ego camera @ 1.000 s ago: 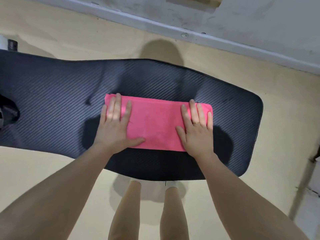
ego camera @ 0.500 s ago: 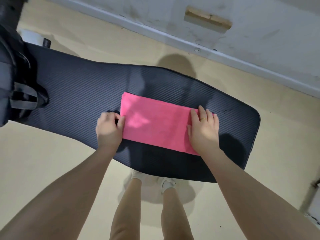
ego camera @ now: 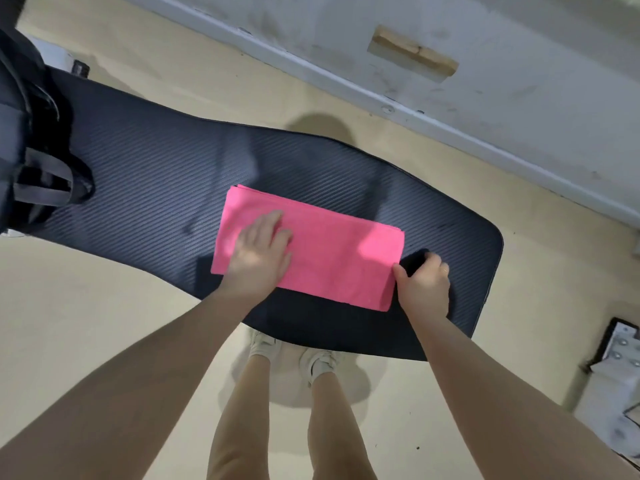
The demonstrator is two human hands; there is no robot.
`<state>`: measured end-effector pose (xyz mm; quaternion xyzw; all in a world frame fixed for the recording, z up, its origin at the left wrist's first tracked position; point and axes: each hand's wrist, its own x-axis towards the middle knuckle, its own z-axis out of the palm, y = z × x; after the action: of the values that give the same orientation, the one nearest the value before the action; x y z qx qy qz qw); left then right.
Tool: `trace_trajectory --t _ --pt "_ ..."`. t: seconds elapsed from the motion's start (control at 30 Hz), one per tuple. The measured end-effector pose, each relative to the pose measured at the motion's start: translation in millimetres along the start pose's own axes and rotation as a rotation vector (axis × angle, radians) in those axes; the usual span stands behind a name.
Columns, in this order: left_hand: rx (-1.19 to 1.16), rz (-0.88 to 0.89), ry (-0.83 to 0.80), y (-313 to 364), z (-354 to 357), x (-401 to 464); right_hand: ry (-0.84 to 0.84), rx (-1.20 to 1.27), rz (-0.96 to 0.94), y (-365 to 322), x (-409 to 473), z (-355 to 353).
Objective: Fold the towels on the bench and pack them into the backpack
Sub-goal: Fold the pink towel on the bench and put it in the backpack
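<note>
One dark backpack (ego camera: pixel 31 140) sits at the left end of the black tabletop (ego camera: pixel 166 174). One pink towel (ego camera: pixel 332 251), folded into a long strip, lies flat near the middle. The left hand (ego camera: pixel 259 254) rests on the towel's left part, fingers relaxed and flat. The right hand (ego camera: pixel 424 282) pinches the towel's right edge, fingers curled. Two white shoes (ego camera: pixel 294 355) stand on the floor below.

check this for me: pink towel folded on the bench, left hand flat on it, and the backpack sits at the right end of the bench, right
Not quite. In the head view the backpack sits at the left end of the bench. The rest holds: the folded pink towel lies there under the flat left hand.
</note>
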<state>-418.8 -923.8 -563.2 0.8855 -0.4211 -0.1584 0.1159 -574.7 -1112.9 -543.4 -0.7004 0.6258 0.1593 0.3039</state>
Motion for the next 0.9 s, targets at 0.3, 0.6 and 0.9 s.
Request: trace_trajectory --t 0.3,0.6,0.9 --pt "0.134 0.017 -0.475 59.1 36.8 26.5 -0.165 0.261 0.207 -9.2 -3.0 26.1" --pt "-0.503 -0.096 -0.24 87.4 13.8 8.6 -0.193 0.304 -0.243 -24.8 -45.4 3.7" --pt "-1.166 -0.662 -0.28 55.0 -31.6 2.7 -0.482 0.125 -0.576 -66.7 -72.8 16.4"
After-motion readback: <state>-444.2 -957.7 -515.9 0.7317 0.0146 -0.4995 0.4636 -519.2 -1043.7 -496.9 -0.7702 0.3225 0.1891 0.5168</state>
